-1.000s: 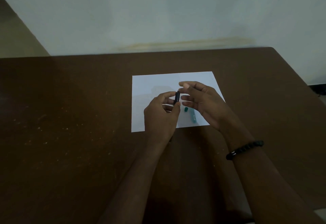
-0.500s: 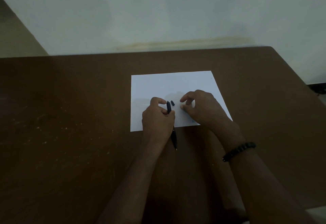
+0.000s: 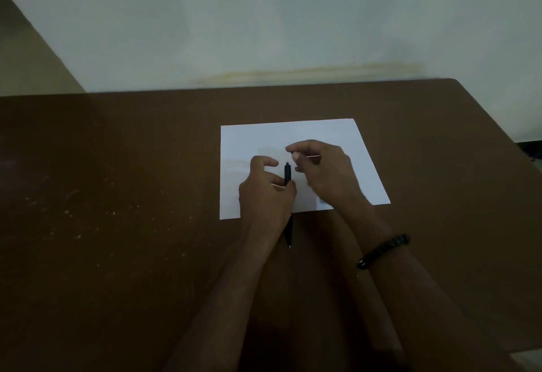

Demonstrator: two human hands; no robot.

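A white sheet of paper point(image 3: 258, 140) lies on a brown table point(image 3: 117, 195). My left hand point(image 3: 264, 198) grips a black pen point(image 3: 287, 174) by its middle, with one end raised over the paper and the other end sticking out below the hand toward me. My right hand point(image 3: 325, 169) hovers just right of the pen's upper end. Its thumb and forefinger pinch a tiny dark piece point(image 3: 292, 152), blurred and barely visible. The two hands are close but apart.
A pale teal object point(image 3: 322, 202) peeks out on the paper under my right wrist. A dark bead bracelet point(image 3: 382, 250) is on my right wrist. A pale wall rises behind the table's far edge, and the table's right edge slants down the right side.
The small dark piece that lay on the paper half a second ago is gone from there. My right hand has lifted from the sheet and now pinches near the pen's upper end.
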